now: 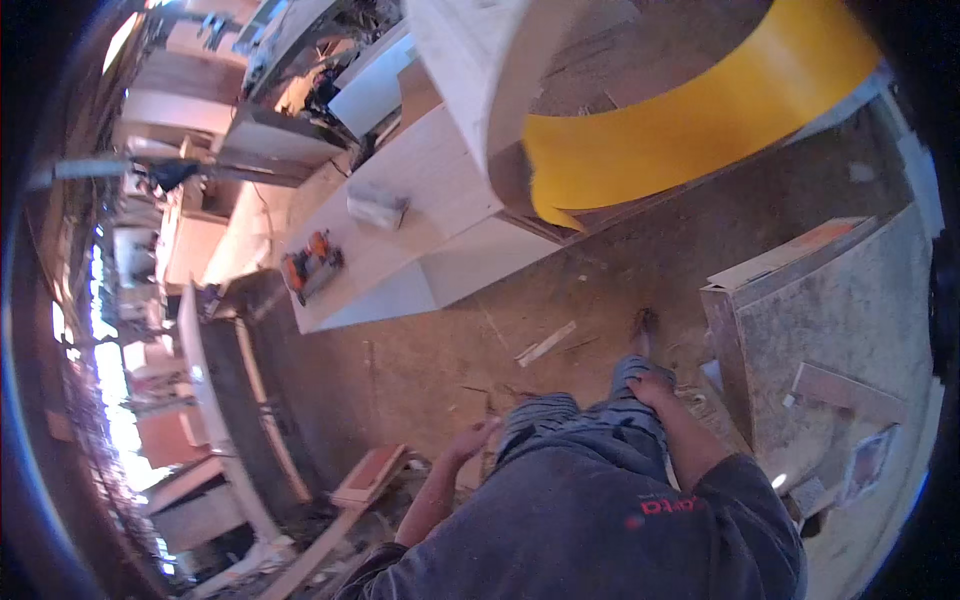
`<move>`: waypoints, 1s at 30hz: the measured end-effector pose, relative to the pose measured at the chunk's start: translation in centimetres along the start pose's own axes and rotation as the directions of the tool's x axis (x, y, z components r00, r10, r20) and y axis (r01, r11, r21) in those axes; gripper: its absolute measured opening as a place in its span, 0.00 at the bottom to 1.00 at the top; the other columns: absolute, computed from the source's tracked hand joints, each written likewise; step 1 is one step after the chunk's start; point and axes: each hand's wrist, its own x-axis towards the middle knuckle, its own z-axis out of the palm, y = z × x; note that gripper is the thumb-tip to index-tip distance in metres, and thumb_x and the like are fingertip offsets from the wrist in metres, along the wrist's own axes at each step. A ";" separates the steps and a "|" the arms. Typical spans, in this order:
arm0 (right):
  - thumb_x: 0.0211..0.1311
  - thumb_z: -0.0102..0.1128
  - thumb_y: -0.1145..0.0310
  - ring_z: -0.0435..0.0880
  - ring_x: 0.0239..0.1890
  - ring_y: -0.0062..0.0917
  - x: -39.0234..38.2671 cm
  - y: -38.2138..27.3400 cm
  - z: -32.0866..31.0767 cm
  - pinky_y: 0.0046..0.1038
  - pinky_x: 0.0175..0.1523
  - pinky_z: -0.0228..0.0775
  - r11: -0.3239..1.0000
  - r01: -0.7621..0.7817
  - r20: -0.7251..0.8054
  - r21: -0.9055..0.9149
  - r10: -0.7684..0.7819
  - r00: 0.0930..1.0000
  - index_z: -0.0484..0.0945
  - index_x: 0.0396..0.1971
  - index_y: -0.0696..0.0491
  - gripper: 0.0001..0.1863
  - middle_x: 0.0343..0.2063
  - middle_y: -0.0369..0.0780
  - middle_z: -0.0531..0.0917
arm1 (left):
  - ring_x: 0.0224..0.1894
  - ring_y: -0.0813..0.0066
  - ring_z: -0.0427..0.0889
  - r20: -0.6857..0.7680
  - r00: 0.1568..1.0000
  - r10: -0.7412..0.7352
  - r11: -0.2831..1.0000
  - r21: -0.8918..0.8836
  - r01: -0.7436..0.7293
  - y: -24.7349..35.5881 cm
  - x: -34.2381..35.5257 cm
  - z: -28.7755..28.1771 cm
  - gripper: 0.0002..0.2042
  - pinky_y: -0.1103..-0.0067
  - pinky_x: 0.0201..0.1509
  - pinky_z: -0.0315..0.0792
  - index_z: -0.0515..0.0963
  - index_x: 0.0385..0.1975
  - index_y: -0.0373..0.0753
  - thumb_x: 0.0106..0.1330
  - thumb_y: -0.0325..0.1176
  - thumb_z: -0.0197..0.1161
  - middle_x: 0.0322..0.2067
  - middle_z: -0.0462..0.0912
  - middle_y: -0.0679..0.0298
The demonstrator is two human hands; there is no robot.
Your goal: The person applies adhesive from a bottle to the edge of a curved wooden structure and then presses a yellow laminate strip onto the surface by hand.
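My left hand (476, 438) hangs beside my left thigh, its fingers loosely stretched and nothing visible in it. My right hand (651, 388) lies on the right leg of my grey striped trousers (619, 404), near the knee, its fingers resting on the cloth. Ahead stands a long pale wooden workpiece (425, 175). On it lie an orange and black power tool (313, 266) and a whitish wrapped block (377, 206). A wide yellow curved band (690, 145) rises at the upper right, next to a curved pale wood panel (470, 75). Neither hand touches these.
To my right stands a large dusty board-topped bench (830, 330) with a loose wood piece (850, 393) on it. A thin offcut (546, 343) lies on the brown floor (430, 375). Planks (350, 510) and scraps crowd the lower left; stacked boards (180, 110) line the far left.
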 end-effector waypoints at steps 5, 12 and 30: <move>0.65 0.54 0.46 0.84 0.54 0.48 -1.9 -1.7 1.5 0.44 0.60 0.75 0.984 0.058 -0.068 -0.167 -0.070 0.995 0.88 0.47 0.48 0.25 0.51 0.50 0.86 | 0.56 0.60 0.84 -0.346 0.937 -0.038 0.944 -0.319 -0.079 -15.9 -1.1 0.1 0.29 0.68 0.61 0.74 0.79 0.61 0.35 0.72 0.54 0.60 0.55 0.85 0.52; 0.61 0.58 0.47 0.86 0.49 0.47 -5.9 -13.9 6.7 0.45 0.56 0.76 0.894 0.130 -0.046 -0.428 -0.166 0.985 0.89 0.43 0.49 0.23 0.44 0.51 0.88 | 0.50 0.61 0.84 -0.276 0.904 -0.328 0.672 -0.740 0.018 -48.7 -1.4 9.0 0.29 0.68 0.52 0.76 0.78 0.61 0.35 0.71 0.53 0.63 0.51 0.85 0.53; 0.74 0.45 0.38 0.77 0.63 0.49 -2.5 -81.7 16.0 0.42 0.68 0.67 0.637 0.743 0.557 -0.204 -0.549 0.623 0.80 0.59 0.52 0.34 0.58 0.53 0.81 | 0.37 0.74 0.79 -0.378 0.682 -0.626 0.111 -0.909 -0.402 -63.3 5.3 -9.0 0.24 0.75 0.34 0.73 0.76 0.57 0.37 0.73 0.50 0.63 0.40 0.82 0.65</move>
